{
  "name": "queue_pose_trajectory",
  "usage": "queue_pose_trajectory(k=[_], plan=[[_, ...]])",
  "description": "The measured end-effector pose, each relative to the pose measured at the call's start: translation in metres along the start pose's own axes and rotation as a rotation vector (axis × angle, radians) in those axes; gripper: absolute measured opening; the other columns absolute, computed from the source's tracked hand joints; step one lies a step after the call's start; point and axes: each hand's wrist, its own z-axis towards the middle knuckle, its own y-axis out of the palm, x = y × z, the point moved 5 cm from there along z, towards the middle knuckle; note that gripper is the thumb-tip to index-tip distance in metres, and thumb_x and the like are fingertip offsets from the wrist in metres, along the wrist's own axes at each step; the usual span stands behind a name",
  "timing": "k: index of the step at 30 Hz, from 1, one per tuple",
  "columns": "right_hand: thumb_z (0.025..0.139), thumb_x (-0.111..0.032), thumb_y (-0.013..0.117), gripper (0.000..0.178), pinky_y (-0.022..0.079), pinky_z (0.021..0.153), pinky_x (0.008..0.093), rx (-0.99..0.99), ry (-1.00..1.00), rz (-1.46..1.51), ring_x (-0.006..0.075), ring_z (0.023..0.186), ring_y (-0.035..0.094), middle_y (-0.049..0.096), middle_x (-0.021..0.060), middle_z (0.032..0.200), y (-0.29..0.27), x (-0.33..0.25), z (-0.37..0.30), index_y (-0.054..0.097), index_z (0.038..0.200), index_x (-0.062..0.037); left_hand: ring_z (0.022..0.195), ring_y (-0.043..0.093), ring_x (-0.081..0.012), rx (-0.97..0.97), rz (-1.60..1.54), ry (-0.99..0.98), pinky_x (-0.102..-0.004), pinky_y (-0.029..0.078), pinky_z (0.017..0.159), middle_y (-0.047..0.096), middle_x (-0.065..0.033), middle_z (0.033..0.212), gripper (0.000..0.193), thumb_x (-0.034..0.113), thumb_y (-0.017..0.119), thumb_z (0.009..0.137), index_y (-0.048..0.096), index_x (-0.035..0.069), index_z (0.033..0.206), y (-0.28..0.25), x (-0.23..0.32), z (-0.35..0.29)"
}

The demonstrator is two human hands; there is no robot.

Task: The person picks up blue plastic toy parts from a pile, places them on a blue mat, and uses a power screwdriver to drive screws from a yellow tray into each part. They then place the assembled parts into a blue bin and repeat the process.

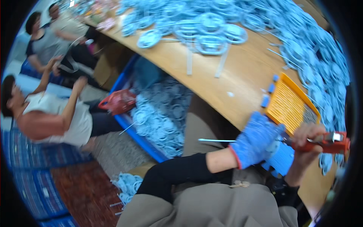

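My left hand, in a blue glove with a red cuff edge, is closed around a light blue plastic part. A thin straight strip of it sticks out to the left past the glove; most of the rest is hidden. My bare right hand grips a red power screwdriver, held sideways. Its dark tip points left and meets the gloved hand, where the exact contact is hidden. Just beyond both hands lies a yellow ridged tray with small grey pieces, probably screws, in its near right corner.
Light blue plastic parts are heaped along the table's far and right sides. A blue crate full of similar parts stands left of my legs, a red bag at its rim. Several people sit at the left. A blue ridged mat lies below my hands.
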Motion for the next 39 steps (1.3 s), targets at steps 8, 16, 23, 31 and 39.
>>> queue_pose_trajectory(k=[8, 16, 23, 31, 39], plan=[[0.080, -0.061, 0.062, 0.058, 0.037, 0.049, 0.0215, -0.065, 0.037, 0.157, 0.0084, 0.052, 0.042, 0.043, -0.0006, 0.064, 0.008, 0.013, 0.006, 0.042, 0.089, -0.0081, 0.107, 0.054, -0.0289, -0.058, 0.204, -0.033, -0.0485, 0.031, 0.099, 0.060, -0.0103, 0.107, 0.056, 0.034, 0.065, 0.075, 0.054, 0.011, 0.125, -0.024, -0.023, -0.035], [0.081, -0.060, 0.062, 0.057, 0.037, 0.054, 0.0222, 0.029, -0.038, 0.148, 0.0081, 0.058, 0.042, 0.043, -0.0005, 0.068, -0.038, 0.003, 0.027, 0.043, 0.093, -0.0082, 0.103, 0.055, -0.0307, 0.092, 0.401, -0.556, -0.0407, 0.039, 0.092, 0.059, -0.0134, 0.110, 0.065, 0.031, 0.077, 0.067, 0.053, 0.005, 0.123, -0.136, -0.112, -0.133], [0.081, -0.060, 0.062, 0.057, 0.036, 0.046, 0.0211, 0.152, -0.085, 0.110, 0.0084, 0.050, 0.041, 0.043, 0.0000, 0.063, -0.022, 0.002, 0.036, 0.042, 0.090, -0.0074, 0.109, 0.050, -0.0342, 0.161, 0.552, -0.386, -0.0451, 0.037, 0.095, 0.053, -0.0164, 0.118, 0.067, 0.027, 0.075, 0.069, 0.050, 0.004, 0.127, -0.161, -0.121, -0.076], [0.081, -0.057, 0.064, 0.056, 0.038, 0.040, 0.0234, 0.171, -0.087, 0.132, 0.0115, 0.048, 0.043, 0.045, 0.0025, 0.062, -0.023, -0.003, 0.033, 0.042, 0.092, -0.0068, 0.112, 0.052, -0.0326, 0.014, 0.614, -0.243, -0.0454, 0.037, 0.096, 0.058, -0.0144, 0.117, 0.055, 0.026, 0.069, 0.075, 0.052, 0.009, 0.124, -0.121, -0.177, 0.107], [0.085, -0.054, 0.062, 0.052, 0.040, 0.049, 0.0221, 0.176, -0.070, 0.090, 0.0099, 0.055, 0.044, 0.042, 0.0011, 0.064, -0.041, -0.006, 0.017, 0.039, 0.091, -0.0077, 0.105, 0.061, -0.0285, -0.152, 0.778, -0.406, -0.0605, 0.036, 0.095, 0.064, -0.0129, 0.112, 0.026, 0.015, 0.047, 0.089, 0.062, 0.013, 0.109, -0.060, -0.236, 0.196]])
